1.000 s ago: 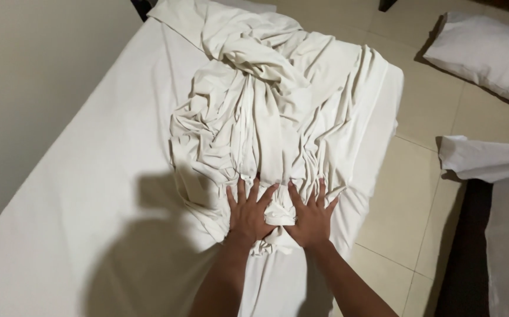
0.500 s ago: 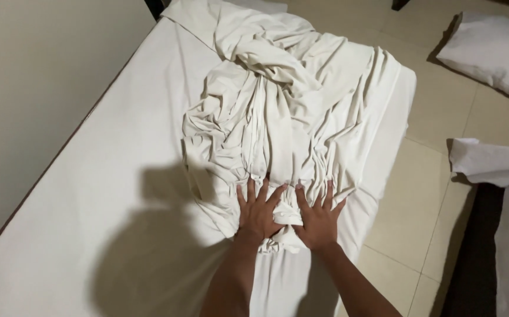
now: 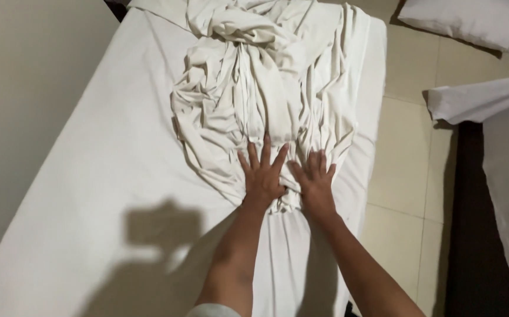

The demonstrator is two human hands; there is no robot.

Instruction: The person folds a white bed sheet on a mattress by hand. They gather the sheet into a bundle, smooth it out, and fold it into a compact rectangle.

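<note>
Directly under the left hand (image 3: pixel 262 174) and right hand (image 3: pixel 315 183), pressed flat side by side with fingers spread, lies the crumpled white cotton sheet (image 3: pixel 254 100) atop the white mattress (image 3: pixel 90 176).

Showing plain off-white, unpatterned: crumpled sheet (image 3: pixel 254 88). Lying beneath, paler white and unpatterned: bed (image 3: pixel 90 194). Showing plain white on the floor: pillow (image 3: pixel 466 20). Gleaming cream-beige with thin darker grout lines: floor tiles (image 3: pixel 407 152). Looking dull grey-beige: wall (image 3: pixel 25 82). Running dark brown, nearly black: second bed's frame (image 3: pixel 469 235).
</note>
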